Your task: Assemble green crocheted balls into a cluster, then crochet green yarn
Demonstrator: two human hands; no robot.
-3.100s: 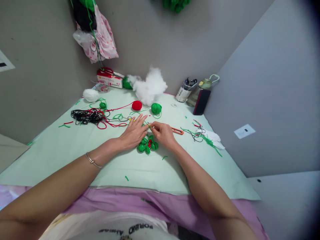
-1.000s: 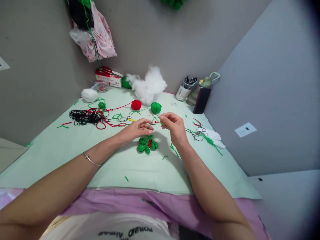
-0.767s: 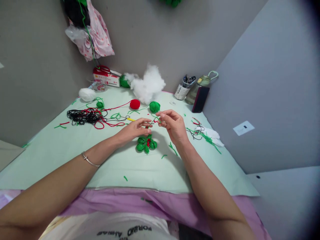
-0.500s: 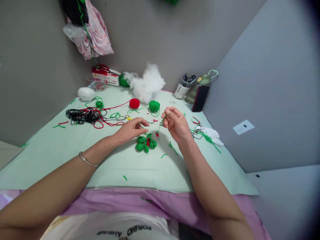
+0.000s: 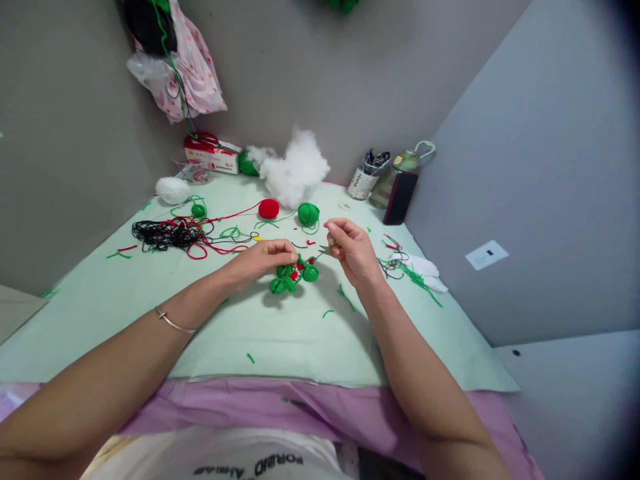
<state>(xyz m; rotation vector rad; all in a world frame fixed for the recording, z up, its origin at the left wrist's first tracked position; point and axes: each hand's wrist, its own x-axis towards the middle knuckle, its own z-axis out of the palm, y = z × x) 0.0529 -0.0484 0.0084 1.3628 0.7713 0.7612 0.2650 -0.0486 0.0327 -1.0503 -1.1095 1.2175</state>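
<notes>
My left hand [image 5: 267,259] is closed, its thumb and fingers pinching the upper edge of a crocheted piece [image 5: 285,286] made of green balls with red and white parts. The piece is tilted and lifted a little off the table, with a shadow under it. My right hand [image 5: 351,247] is closed to the right of it. Small pointed metal blades, like those of scissors [image 5: 325,250], stick out from the right fingers toward the piece. A strand of green yarn [image 5: 315,257] runs between the right fingers and the piece. Whatever the right fingertips pinch is too thin to make out.
Behind my hands lie a red yarn ball [image 5: 269,209], a green yarn ball [image 5: 309,214] and white stuffing [image 5: 297,170]. Tangled black yarn [image 5: 167,233] spreads at left. A phone [image 5: 401,199], bottle [image 5: 407,160] and pen cup [image 5: 363,182] stand at back right. Green scraps [image 5: 345,297] dot the table.
My left hand has closed on the crocheted piece, which has risen and tilted. My right fingertips have moved slightly left and down, and the blades show more clearly.
</notes>
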